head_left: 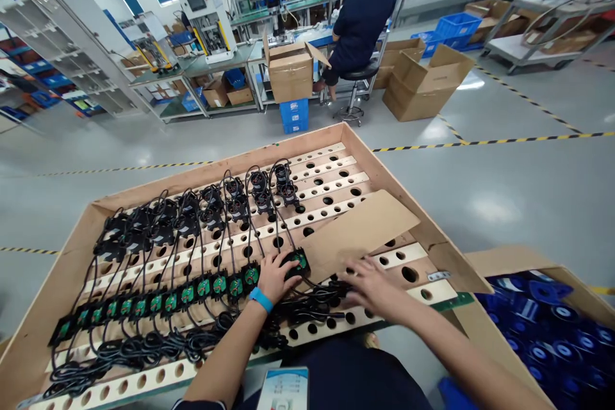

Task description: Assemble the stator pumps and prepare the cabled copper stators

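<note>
My left hand [275,278], with a blue band at the wrist, has its fingers round a black housing with a green circuit board [300,259] at the right end of a row of such housings. My right hand [372,283] is a little blurred, its fingers stretched apart above the black cables [317,298]; nothing shows in its grip. Leads run from the housings up to black fan-like units [259,182] in two rows. Beyond my hands a brown cardboard sheet [360,234] lies on the slats. Coiled black cables [168,343] lie along the near side.
A shallow wooden tray [384,170] with slats full of round holes carries all this. At the right stands a carton of blue parts [542,320]. Across the aisle a person [362,19] sits on a stool, near workbenches, cardboard boxes [427,80] and blue crates [294,115].
</note>
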The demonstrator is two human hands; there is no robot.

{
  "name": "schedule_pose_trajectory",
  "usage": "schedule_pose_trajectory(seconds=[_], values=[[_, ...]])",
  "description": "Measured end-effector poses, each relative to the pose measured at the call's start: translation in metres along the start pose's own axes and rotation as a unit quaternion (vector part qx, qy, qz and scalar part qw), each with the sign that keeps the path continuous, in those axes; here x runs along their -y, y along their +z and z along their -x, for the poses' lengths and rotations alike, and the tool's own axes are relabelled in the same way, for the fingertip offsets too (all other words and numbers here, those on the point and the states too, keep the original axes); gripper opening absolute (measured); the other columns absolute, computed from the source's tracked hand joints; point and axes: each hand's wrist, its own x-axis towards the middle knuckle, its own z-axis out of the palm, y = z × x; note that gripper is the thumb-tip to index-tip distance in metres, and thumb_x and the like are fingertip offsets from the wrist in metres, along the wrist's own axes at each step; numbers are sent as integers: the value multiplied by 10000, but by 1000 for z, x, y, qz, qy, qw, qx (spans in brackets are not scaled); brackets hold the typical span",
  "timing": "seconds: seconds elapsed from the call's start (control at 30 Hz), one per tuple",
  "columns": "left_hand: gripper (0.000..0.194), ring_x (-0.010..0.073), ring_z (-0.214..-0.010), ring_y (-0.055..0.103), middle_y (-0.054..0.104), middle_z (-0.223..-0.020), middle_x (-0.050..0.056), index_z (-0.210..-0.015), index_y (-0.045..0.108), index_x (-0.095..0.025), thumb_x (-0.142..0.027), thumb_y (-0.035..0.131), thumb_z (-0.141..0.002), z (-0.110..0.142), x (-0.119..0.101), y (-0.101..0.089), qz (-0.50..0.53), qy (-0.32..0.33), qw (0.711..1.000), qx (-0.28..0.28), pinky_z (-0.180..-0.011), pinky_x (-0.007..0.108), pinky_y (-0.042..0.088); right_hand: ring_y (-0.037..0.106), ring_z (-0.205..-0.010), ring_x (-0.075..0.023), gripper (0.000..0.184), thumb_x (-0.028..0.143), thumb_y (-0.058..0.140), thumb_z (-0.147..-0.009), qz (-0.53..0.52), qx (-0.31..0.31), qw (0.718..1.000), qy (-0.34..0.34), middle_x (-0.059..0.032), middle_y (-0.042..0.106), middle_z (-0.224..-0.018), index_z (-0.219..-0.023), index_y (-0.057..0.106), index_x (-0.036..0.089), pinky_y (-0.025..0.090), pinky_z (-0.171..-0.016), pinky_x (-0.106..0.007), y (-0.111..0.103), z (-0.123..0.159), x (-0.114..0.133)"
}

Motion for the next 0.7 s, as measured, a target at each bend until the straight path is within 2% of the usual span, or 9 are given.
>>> schedule_pose_trajectory(seconds=[0.07,0.17,0.23,0.3,0.37,0.5,0.57,0.63,0.7], values=[[384,326,-1180,460,528,-1431,11,-1214,672,-365,-467,717,-847,1,0,1,11,0,1000,-3,-957,503,428,229,-1427,-295,485,390,406,-1013,33,-36,996,72,-69,265,-1565,-1479,417,255,159,-1182,-541,-13,-20,-39],[395,316,-1175,459,526,-1431,17,-1226,667,-356,-465,716,-850,2,1,2,24,3,1000,-13,-977,499,418,83,-1467,-321,645,491,385,-1016,101,-60,961,251,-126,69,-1607,-1558,247,170,139,-1180,-539,-21,-52,-95],[394,310,-1172,459,531,-1425,21,-1228,667,-350,-467,709,-854,3,2,2,31,3,999,-22,-985,497,414,177,-1433,-378,696,573,376,-1001,105,-23,938,331,-157,74,-1599,-1558,247,175,271,-1110,-569,-18,-65,-119],[390,309,-1178,455,532,-1422,22,-1223,671,-344,-468,708,-855,3,2,3,37,2,999,-26,-995,495,412,332,-1340,-429,686,598,353,-996,92,17,927,364,-198,194,-1562,-1538,308,179,395,-989,-571,-9,-62,-126],[382,311,-1187,448,529,-1425,20,-1212,676,-340,-471,708,-854,4,2,4,41,-1,999,-28,-1007,498,408,425,-1249,-442,673,558,402,-986,91,38,925,368,-241,332,-1480,-1500,376,125,429,-930,-552,2,-48,-118],[382,314,-1186,448,527,-1428,19,-1221,669,-341,-473,696,-863,4,1,5,41,-1,999,-25,-1011,508,404,524,-1095,-415,603,472,476,-961,116,56,934,335,-284,531,-1216,-1321,525,-9,387,-942,-558,9,-25,-92],[383,314,-1183,451,525,-1431,17,-1219,667,-341,-469,701,-860,3,0,4,39,-3,999,-20,-1008,510,404,507,-1114,-395,594,518,368,-1000,129,43,944,301,-263,555,-1158,-1249,569,17,341,-989,-554,3,-36,-93],[382,317,-1179,458,524,-1433,20,-1212,670,-334,-462,710,-853,2,-2,2,37,-6,999,-14,-1006,512,404,417,-1245,-358,606,563,302,-1016,133,28,959,247,-220,502,-1288,-1335,519,96,276,-1068,-511,-4,-59,-105],[372,324,-1182,464,524,-1434,21,-1208,673,-327,-453,706,-860,3,-5,-1,36,-11,999,-10,-1003,514,404,371,-1300,-303,587,583,359,-1000,125,33,974,185,-153,441,-1390,-1425,442,187,260,-1099,-446,-9,-81,-122]])
